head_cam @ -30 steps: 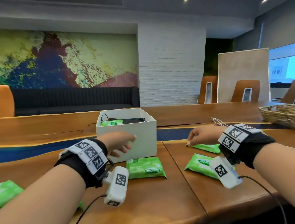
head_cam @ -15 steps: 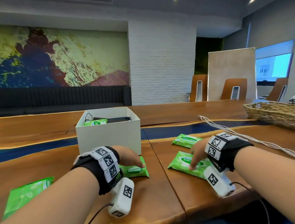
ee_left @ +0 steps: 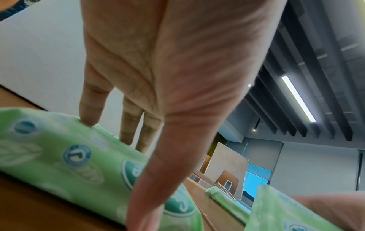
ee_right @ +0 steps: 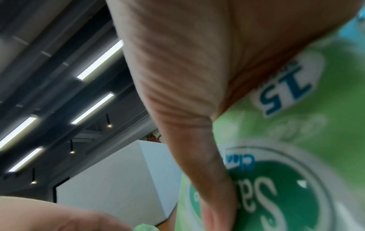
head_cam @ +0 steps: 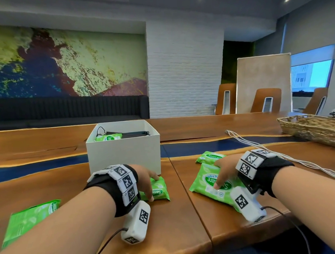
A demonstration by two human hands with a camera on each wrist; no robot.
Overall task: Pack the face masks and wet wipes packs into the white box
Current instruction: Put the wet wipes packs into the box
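Both hands had dropped from beside the white box onto wet wipes packs.

Head view: the left hand (head_cam: 146, 180), up by the white box (head_cam: 123, 153) a second earlier, pinched a small pack (head_cam: 158, 190) just before it; the right hand (head_cam: 225, 172) clasped a larger pack (head_cam: 207, 184), so two more packs looked ready to lift. The box already held a pack and dark masks. The wooden table (head_cam: 177, 232) carried a wicker basket (head_cam: 314, 129); a mural and sofa lay behind.

Left wrist view: fingers (ee_left: 90, 112) and thumb straddled the small pack (ee_left: 65, 157).

Right wrist view: the thumb (ee_right: 215, 179) pressed the blurred larger pack (ee_right: 286, 179).
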